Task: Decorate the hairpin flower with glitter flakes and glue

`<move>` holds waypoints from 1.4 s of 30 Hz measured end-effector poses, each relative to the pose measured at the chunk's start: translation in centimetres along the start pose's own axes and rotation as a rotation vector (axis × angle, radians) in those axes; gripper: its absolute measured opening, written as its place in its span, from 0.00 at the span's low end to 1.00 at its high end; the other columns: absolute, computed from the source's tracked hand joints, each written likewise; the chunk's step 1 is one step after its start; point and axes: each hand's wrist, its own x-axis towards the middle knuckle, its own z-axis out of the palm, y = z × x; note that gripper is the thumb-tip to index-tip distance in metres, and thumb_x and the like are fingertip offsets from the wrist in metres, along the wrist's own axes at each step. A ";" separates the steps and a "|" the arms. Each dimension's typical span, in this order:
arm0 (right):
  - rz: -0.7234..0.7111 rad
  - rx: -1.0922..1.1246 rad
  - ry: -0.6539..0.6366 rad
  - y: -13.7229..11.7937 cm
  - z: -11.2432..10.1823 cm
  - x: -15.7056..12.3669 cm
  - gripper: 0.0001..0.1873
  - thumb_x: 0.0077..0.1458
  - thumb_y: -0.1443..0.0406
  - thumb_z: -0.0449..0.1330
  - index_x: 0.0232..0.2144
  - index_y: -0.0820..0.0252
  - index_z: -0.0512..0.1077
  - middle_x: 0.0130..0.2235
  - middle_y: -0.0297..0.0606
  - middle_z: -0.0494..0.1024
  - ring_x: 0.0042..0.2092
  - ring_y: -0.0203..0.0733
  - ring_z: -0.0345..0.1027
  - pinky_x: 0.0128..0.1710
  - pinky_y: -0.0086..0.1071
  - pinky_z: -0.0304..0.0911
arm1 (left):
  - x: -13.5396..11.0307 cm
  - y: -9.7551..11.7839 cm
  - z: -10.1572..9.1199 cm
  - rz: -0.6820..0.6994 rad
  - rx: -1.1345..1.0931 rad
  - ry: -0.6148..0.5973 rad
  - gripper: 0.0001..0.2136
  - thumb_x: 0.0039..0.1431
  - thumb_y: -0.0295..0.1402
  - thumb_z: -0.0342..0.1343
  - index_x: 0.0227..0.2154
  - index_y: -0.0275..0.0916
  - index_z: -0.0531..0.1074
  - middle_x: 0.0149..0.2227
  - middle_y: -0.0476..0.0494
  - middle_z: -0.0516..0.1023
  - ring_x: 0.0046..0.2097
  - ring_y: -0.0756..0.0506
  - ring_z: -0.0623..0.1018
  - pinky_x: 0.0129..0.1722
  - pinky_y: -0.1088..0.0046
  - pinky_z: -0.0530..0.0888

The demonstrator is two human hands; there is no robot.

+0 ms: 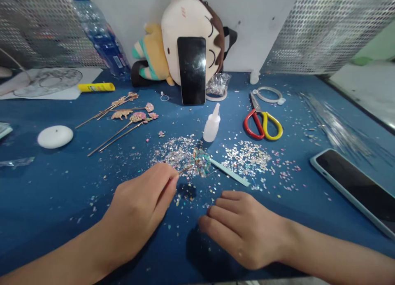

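Observation:
My left hand [145, 206] is closed, thumb and finger pinching the thin metal stem of a hairpin [201, 163]. The hairpin's head is covered in teal and gold bits and is held above loose sequins [175, 151] scattered on the blue table. Close to the table's front, my right hand [240, 225] is curled with its knuckles up; anything inside its fingers is hidden. Just beyond the hairpin's head stands a small white squeeze bottle [211, 126] with a pointed nozzle. A pale mint stick [231, 173] lies right of the head, beside another spread of sequins [248, 157].
Finished-looking hairpins [123, 112] lie at left near a white oval object [55, 136] and a yellow tube [96, 87]. Scissors [262, 120], a phone [354, 186] and thin metal sticks [336, 124] lie right. A plush toy [173, 21] with a propped phone [191, 71] and a bottle [101, 33] stand behind.

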 end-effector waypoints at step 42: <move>0.298 0.069 0.094 1.9 0.5 -1.3 0.15 0.57 0.73 0.43 0.31 0.67 0.69 0.28 0.41 0.75 0.29 0.33 0.69 0.27 0.25 0.62 | 4.6 -10.4 1.8 -0.434 0.226 -0.060 0.10 0.60 0.35 0.49 0.41 0.36 0.67 0.43 0.43 0.71 0.41 0.46 0.73 0.40 0.64 0.72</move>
